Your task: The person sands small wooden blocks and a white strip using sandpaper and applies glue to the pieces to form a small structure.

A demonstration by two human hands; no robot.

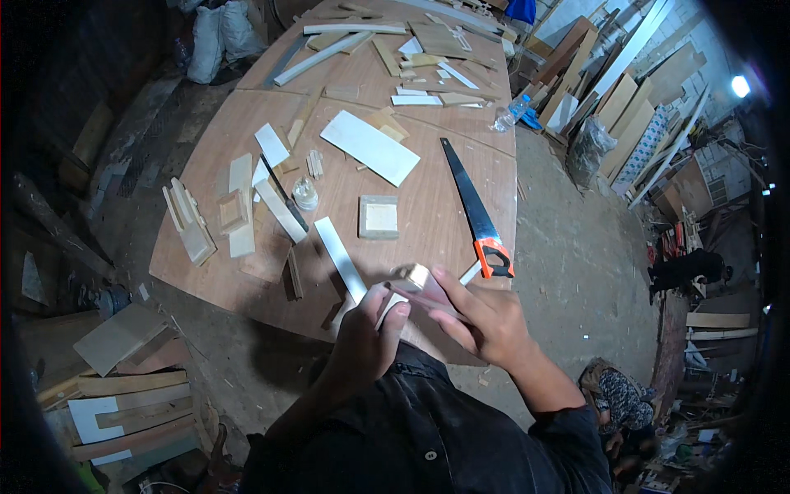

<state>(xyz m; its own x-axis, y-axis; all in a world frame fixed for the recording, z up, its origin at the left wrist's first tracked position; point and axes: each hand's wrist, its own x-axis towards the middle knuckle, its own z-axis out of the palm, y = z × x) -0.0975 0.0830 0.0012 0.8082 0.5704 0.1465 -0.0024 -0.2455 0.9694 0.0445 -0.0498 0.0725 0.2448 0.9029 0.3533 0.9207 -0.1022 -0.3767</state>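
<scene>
Close to my body, at the table's near edge, my left hand (372, 331) and my right hand (485, 319) are both closed on a small wooden piece (418, 281). It is pale on top and slightly blurred, and my fingers hide part of it. Just beyond lies a square wooden block (380, 217) with a lighter square face. A white strip (340, 257) runs toward my left hand. To the right rests a handsaw (471, 198) with an orange and black handle, its blade pointing away from me.
On the wooden table (428, 235) are a white board (370, 146), a small glass jar (304, 194), a dark narrow tool (284, 193) and a grooved wooden piece (189, 222). Offcuts pile up at the far end near a plastic bottle (512, 112). One person (621, 399) is low at the right.
</scene>
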